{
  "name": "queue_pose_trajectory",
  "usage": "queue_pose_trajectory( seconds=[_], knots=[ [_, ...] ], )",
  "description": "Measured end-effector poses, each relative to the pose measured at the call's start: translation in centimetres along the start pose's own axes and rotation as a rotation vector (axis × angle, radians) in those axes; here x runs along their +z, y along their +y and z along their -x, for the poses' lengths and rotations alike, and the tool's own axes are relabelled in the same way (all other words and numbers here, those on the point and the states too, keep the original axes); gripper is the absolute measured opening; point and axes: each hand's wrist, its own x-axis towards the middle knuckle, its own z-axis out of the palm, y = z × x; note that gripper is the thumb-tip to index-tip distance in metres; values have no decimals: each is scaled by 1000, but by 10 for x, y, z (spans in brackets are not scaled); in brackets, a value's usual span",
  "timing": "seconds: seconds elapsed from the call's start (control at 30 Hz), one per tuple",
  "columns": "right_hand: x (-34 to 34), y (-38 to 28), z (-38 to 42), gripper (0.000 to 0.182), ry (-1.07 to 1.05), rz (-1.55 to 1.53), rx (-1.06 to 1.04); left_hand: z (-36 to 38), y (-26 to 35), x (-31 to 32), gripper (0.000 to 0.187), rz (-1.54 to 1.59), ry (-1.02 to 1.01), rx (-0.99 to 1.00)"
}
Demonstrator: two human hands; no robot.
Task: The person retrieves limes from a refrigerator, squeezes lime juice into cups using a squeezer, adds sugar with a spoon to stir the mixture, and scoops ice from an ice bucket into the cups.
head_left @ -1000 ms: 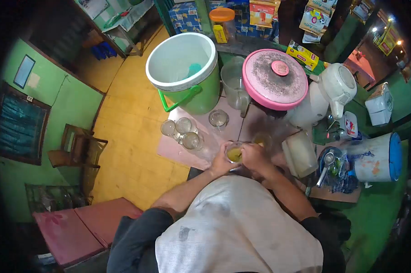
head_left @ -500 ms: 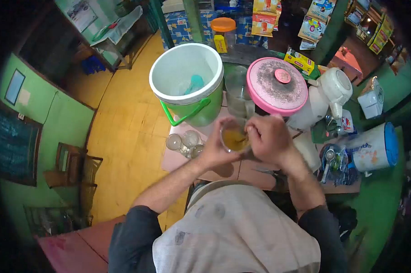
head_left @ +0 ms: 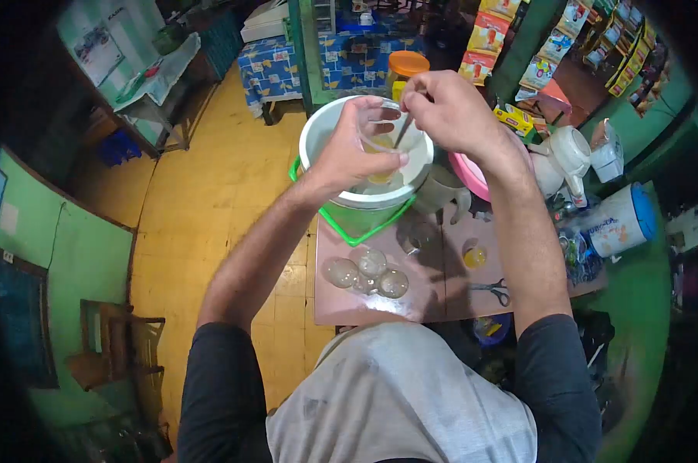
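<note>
My left hand [head_left: 347, 150] is wrapped round a clear glass [head_left: 377, 143] tilted over the bucket, with some yellow liquid low in it. My right hand [head_left: 451, 112] pinches a thin spoon handle [head_left: 401, 133] that reaches down into the glass; the spoon's bowl is not clearly visible. Below both hands stands a green bucket [head_left: 341, 218] with a white rim and a green handle, its inside partly hidden by the left hand. A clear plastic pitcher [head_left: 440, 194] is beside the bucket, and a pink lid [head_left: 469, 174] is partly covered by my right forearm.
Several glasses [head_left: 371, 263] are grouped on the pink table [head_left: 330, 309]. Scissors [head_left: 499, 291] and a small yellow round item [head_left: 474, 257] lie further right. A white kettle [head_left: 571, 157] and a blue-lidded jug [head_left: 621, 221] stand on the right. Sachets [head_left: 486, 38] hang above.
Both hands have moved forward from above the table to over the bucket, carrying the glass and spoon. The view has shifted, showing more of the table and the scissors.
</note>
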Motion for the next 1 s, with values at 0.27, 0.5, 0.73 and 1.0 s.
queue_pose_trajectory(
  seconds=[0.27,0.5,0.73,1.0],
  knots=[
    [61,0,-36,24,34,61,183,-22,-36,-62,86,-26,-42,30],
    [67,14,-49,30,-61,-57,266,-34,-54,-81,89,-9,46,38],
    [104,98,-41,37,-431,138,274,-34,-57,-87,90,2,356,67],
    [212,55,-36,40,-1383,332,522,-36,-58,-90,93,-76,360,79]
  ],
)
